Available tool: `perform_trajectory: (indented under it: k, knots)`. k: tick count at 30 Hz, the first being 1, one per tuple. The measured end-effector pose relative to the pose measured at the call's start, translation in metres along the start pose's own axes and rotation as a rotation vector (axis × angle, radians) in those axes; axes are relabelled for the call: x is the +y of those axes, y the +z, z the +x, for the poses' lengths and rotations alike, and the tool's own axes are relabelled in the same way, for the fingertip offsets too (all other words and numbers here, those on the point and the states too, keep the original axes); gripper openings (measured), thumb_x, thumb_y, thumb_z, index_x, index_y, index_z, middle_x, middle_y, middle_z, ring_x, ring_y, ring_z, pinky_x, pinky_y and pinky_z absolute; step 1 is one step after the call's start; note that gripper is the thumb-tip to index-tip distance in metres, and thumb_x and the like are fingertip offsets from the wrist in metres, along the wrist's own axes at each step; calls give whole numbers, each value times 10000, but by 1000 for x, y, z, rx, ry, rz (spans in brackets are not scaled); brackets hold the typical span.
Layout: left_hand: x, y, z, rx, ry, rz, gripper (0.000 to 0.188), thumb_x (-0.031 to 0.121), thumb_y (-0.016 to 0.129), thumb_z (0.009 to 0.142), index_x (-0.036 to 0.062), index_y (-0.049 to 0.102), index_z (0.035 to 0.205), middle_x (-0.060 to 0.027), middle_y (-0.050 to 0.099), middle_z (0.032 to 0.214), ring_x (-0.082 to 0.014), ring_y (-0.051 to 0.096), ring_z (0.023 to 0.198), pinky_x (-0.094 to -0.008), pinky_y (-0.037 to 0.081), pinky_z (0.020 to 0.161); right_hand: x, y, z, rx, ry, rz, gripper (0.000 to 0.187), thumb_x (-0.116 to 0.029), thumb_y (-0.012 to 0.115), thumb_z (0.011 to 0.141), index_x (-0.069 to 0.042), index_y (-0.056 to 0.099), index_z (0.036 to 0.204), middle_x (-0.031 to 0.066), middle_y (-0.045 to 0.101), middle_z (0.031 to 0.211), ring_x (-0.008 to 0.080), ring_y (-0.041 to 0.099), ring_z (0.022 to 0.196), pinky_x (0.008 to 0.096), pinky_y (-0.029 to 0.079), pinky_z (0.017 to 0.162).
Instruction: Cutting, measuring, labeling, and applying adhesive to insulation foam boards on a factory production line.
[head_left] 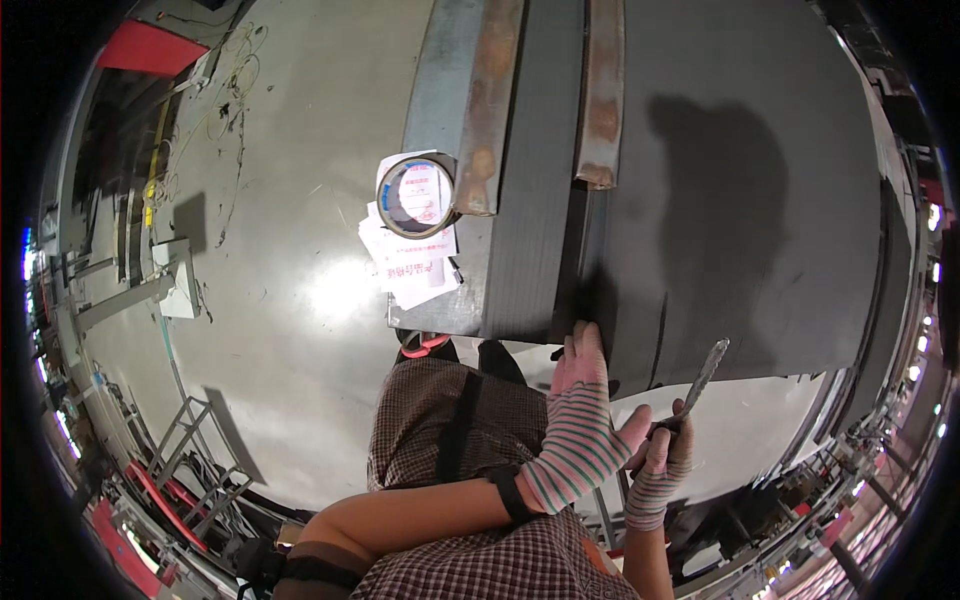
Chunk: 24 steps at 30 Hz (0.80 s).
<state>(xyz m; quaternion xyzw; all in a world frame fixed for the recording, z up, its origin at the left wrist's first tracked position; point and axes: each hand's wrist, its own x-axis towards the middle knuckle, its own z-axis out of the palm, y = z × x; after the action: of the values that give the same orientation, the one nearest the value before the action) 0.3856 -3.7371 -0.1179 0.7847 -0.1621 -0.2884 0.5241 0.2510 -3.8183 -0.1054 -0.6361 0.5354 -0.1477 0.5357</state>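
My left hand [580, 430], in a pink glove with green and dark stripes, lies with its fingers stretched together at the near edge of a dark grey panel [740, 250]. Its thumb sticks out toward my right hand [662, 470], which wears a similar striped glove. Closed around a handle, the right hand holds a knife-like tool with a narrow, shiny, uneven blade [706, 372]. That blade points up and away, close to the panel's near edge. Most of the handle is hidden by the fingers.
Two rusty metal bars [490, 110] [601, 100] lie lengthwise on the panels. Left of them, a tape roll [383, 215] rests on loose white papers with red print [420, 283]. Something with red loops [428, 346] sits by the near edge. A metal rack [205, 450] stands at lower left.
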Motion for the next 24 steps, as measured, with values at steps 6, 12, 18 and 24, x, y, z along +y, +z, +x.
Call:
perform_trajectory:
  k: [6, 12, 18, 24]
  knots:
    - [7, -3, 1, -32, -22, 85, 1079, 334, 724, 724, -92, 61, 1460, -363, 217, 1428, -520, 256, 1335, -521, 234, 1122, 4, 1, 1, -4, -67, -42, 459, -204, 547, 964, -9, 455, 1369, 3, 496, 695, 48, 407, 453, 203, 357, 456]
    - [6, -5, 1, -70, -50, 174, 1097, 359, 721, 717, -103, 56, 1457, -394, 191, 1417, -541, 225, 1339, -549, 203, 1124, 0, 5, -1, -46, -112, -3, 444, -157, 553, 956, 2, 461, 1360, -38, 450, 607, 38, 384, 452, 198, 306, 435]
    - [8, -8, 4, -91, -26, 136, 1100, 377, 712, 733, -112, 41, 1454, -413, 176, 1416, -561, 214, 1334, -579, 199, 1114, 3, 3, -8, -23, -85, 30, 440, -83, 490, 941, -6, 440, 1371, 14, 509, 686, 37, 392, 441, 186, 309, 414]
    - [8, -5, 3, -128, -68, 236, 1098, 378, 716, 726, -128, 61, 1447, -410, 230, 1418, -550, 273, 1321, -551, 240, 1105, 3, -8, -26, 49, 30, 72, 443, -88, 470, 944, -14, 433, 1380, 70, 554, 777, 55, 431, 451, 197, 363, 423]
